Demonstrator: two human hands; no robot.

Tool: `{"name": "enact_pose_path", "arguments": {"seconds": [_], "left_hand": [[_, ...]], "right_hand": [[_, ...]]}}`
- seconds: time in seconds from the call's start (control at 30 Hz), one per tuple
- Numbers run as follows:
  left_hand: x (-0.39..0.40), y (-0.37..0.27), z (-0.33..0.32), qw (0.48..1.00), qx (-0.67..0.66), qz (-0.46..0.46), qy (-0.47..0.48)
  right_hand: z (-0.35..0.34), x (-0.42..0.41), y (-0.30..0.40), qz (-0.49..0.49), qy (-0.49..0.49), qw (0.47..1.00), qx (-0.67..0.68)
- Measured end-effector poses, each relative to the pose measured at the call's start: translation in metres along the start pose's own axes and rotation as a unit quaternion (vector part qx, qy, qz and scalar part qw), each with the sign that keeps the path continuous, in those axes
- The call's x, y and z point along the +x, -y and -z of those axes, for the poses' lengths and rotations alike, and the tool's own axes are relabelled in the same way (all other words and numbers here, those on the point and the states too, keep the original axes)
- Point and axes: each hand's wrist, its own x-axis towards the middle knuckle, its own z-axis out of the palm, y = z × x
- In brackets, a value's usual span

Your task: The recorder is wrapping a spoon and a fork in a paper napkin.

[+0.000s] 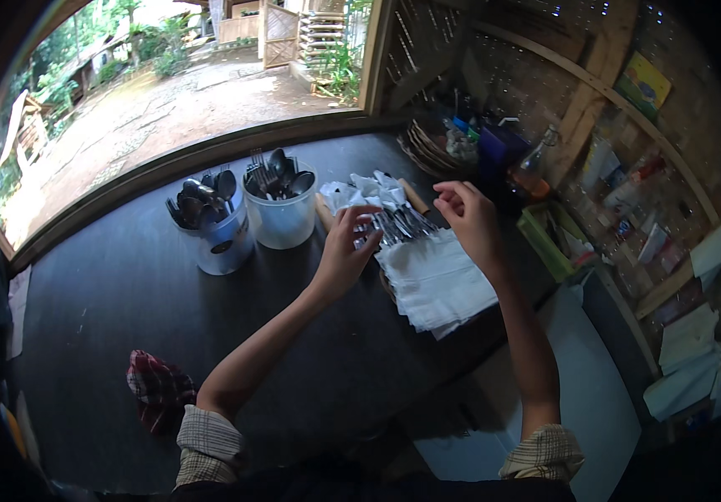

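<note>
My left hand (349, 251), fingers apart and bent, is over the left side of several pieces of cutlery (404, 223) whose ends are wrapped in white paper napkins (370, 188). Above their right side my right hand (464, 210) is raised with curled fingers; nothing shows in it. Nearer to me lies a stack of white napkins (439, 279), partly over a woven edge. Two plastic tubs, the left one (225, 251) and the right one (280, 219), hold upright spoons and forks (272, 176). A checked red cloth (156, 389) lies crumpled on the dark table (109, 301).
Beyond my right hand are a stack of woven baskets (432, 150), a glass bottle with amber liquid (531, 169) and a green container (549, 241). The woven wall stands at the right, and a window sill (197, 163) borders the table's far edge.
</note>
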Motion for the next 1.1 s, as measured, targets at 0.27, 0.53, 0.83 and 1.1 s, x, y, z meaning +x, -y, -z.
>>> {"name": "enact_pose_path", "arguments": {"seconds": [0.27, 0.53, 0.83, 1.1], "left_hand": [[-0.057, 0.007, -0.041, 0.984, 0.128, -0.05, 0.117], [-0.074, 0.028, -0.064, 0.954, 0.23, -0.099, 0.166], [-0.076, 0.032, -0.063, 0.948, 0.245, -0.113, 0.167], [-0.064, 0.021, -0.068, 0.951, 0.25, -0.095, 0.153]], "right_hand": [[-0.011, -0.123, -0.037, -0.055, -0.028, 0.997, 0.047], [-0.026, -0.162, -0.038, -0.051, 0.072, 0.996, 0.034], [-0.038, -0.161, -0.039, -0.04, 0.05, 0.998, -0.015], [-0.037, -0.152, -0.038, -0.145, 0.027, 0.989, 0.032]]}}
